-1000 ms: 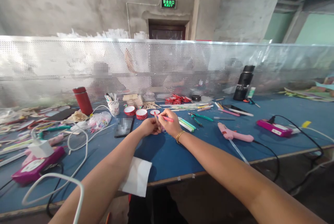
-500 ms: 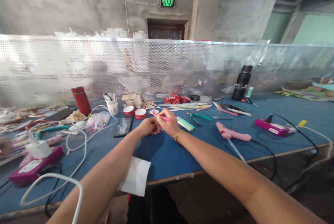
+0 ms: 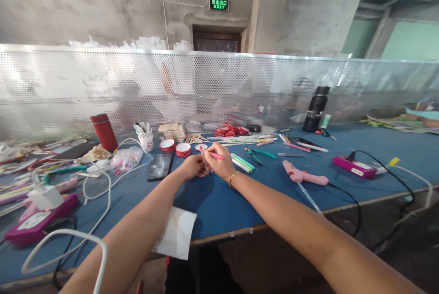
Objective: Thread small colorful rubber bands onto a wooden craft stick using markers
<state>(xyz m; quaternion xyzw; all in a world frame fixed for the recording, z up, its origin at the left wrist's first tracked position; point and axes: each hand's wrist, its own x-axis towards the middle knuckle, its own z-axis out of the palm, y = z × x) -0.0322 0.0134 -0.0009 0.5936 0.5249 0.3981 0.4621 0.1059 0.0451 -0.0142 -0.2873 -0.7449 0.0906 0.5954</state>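
My right hand (image 3: 224, 165), with a gold bracelet at the wrist, is closed around a pinkish-red pen (image 3: 216, 155). Its tip points left, toward the fingers of my left hand (image 3: 194, 167). Those fingers are pinched together close over the blue table; whatever they hold is too small and covered to make out. Just beyond both hands lies a round white-topped tin (image 3: 201, 147). Two more red-sided tins (image 3: 183, 149) stand to its left. Right of my right hand are several white and green sticks (image 3: 243, 163).
A phone (image 3: 159, 166) lies left of my hands. Green-handled pliers (image 3: 262, 153) and a pink glue gun (image 3: 302, 175) lie to the right. A red flask (image 3: 104, 132), a cup of pens (image 3: 146, 140) and a black bottle (image 3: 315, 110) stand farther back. White cable loops (image 3: 109, 193) cross the left side.
The view has shifted slightly. Both hands stay in the same place relative to the table, with the pen held at nearly the same angle. A hand at the far left edge is gone from view.
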